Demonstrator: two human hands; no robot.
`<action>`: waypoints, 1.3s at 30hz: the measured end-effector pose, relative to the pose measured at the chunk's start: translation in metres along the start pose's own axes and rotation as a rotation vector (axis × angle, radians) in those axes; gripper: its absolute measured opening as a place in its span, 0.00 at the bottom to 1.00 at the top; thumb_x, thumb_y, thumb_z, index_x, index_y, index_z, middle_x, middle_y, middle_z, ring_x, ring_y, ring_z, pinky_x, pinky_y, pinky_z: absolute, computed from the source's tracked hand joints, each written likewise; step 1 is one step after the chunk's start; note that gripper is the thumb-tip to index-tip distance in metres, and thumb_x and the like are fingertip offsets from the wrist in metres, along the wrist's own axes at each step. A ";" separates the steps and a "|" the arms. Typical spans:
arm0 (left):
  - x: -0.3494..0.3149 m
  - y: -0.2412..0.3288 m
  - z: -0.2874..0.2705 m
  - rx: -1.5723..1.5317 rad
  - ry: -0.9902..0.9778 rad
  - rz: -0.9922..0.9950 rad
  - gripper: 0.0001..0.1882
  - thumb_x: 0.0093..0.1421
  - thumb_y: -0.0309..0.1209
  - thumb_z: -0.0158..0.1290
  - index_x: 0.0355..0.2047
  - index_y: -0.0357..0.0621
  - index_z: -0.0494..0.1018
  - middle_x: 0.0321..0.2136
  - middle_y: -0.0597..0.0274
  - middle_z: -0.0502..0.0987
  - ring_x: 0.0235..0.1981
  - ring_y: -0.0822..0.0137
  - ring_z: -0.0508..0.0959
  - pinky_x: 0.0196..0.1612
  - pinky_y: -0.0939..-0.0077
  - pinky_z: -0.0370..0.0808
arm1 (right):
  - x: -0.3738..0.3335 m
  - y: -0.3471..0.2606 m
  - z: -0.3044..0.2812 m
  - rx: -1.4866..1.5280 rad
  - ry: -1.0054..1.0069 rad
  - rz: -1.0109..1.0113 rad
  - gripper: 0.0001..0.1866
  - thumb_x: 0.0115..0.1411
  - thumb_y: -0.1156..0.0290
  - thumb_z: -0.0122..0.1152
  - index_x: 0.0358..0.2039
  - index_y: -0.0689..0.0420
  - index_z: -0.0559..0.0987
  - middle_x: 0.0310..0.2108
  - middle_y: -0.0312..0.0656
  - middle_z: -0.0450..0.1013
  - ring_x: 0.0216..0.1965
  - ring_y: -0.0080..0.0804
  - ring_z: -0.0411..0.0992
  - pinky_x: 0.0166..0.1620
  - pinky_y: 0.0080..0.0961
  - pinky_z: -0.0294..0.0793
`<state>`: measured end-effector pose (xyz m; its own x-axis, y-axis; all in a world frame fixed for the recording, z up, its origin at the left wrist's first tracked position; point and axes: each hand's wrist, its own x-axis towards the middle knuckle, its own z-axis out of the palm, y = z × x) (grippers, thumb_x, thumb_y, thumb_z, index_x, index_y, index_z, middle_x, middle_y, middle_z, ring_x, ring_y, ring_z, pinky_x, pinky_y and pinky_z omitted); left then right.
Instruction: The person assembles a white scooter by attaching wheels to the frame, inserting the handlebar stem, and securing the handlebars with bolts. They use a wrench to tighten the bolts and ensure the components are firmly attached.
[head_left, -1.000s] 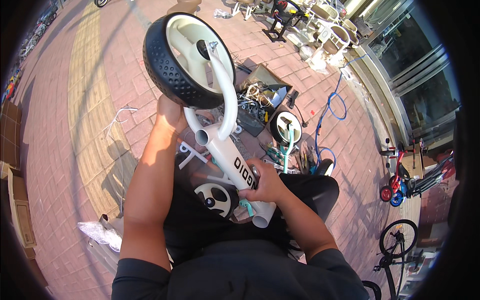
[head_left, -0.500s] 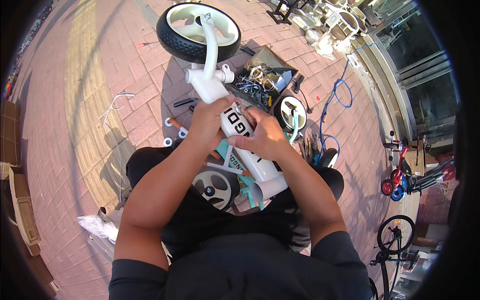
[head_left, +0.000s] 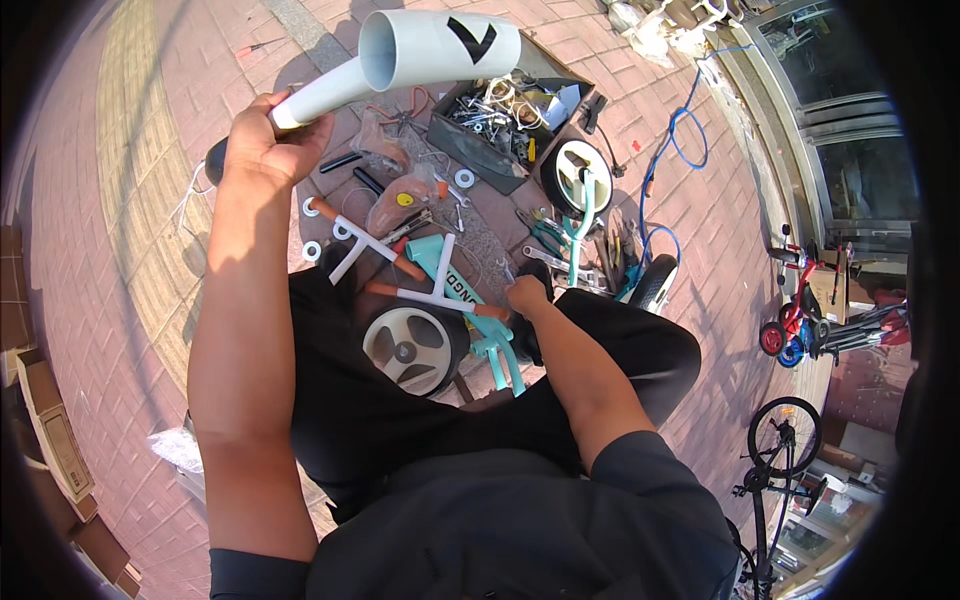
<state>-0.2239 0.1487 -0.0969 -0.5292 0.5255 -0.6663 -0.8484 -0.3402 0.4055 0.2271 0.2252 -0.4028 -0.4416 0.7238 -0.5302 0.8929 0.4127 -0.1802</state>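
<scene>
A white bike frame [head_left: 440,50] hangs at the far left, its wide tube mouth facing left. Wrapped round its narrower white part is my left hand [head_left: 268,145], with a black rounded piece [head_left: 216,160] beside it, partly hidden. My right hand [head_left: 527,295] is closed low by my shoe, and a small silver wrench end [head_left: 507,268] shows at its fingers. Just left of that hand lies a turquoise bike frame [head_left: 450,275] and white T-shaped handlebars [head_left: 438,298] with orange-brown grips. A black wheel with a pale hub [head_left: 405,350] rests between my legs.
Beyond the frame stands a dark toolbox [head_left: 480,150] full of hardware. Near it lie a small wheel on a turquoise fork [head_left: 580,185], pliers [head_left: 545,235], white rings [head_left: 312,250] and plastic-wrapped parts [head_left: 405,200]. A blue hose [head_left: 650,190] runs along the right.
The white frame has swung up and left, turned end for end, now in my left hand alone. My right hand has let go of it and moved down toward the ground.
</scene>
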 end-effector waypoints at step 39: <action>0.050 -0.061 0.024 0.100 -0.324 -0.209 0.28 0.69 0.25 0.51 0.64 0.20 0.56 0.61 0.27 0.65 0.61 0.36 0.72 0.60 0.56 0.80 | -0.101 0.268 -0.042 -0.027 0.017 0.543 0.15 0.63 0.71 0.53 0.49 0.53 0.79 0.50 0.52 0.77 0.51 0.54 0.78 0.51 0.49 0.78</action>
<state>-0.1989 0.2143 -0.1403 -0.3080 0.7997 -0.5154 -0.9272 -0.1307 0.3511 0.5072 0.2855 -0.3624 0.0814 0.8457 -0.5274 0.9905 -0.0098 0.1372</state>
